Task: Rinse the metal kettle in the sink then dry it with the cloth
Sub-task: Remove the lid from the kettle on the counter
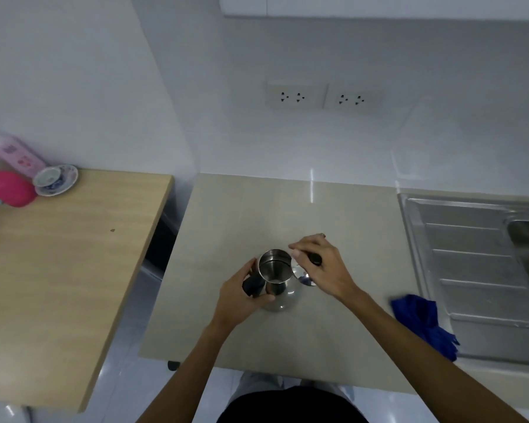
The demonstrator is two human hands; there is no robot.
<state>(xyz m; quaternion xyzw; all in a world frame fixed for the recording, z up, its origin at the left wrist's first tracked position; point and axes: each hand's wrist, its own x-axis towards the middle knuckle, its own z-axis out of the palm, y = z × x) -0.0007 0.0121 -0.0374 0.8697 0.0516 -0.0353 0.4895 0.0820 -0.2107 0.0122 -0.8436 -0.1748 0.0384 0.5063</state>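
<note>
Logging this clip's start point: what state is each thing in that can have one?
kettle: upright on counter, open, lid off
lid: off, beside the kettle, under right hand
left hand: grip on kettle handle
right hand: grip on lid knob
cloth: crumpled, unused, at sink edge
sink: no kettle in it

Left hand [242, 296] grips the open kettle [275, 279] on the counter [226, 215]; right hand [321, 267] holds its lid [313, 259].

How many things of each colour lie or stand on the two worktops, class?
Silver metal: 2, the kettle and its lid
Blue: 1, the cloth
Pink: 2, a bottle and a round thing
Blue-and-white china: 2, a cup on a saucer
Total: 7
</note>
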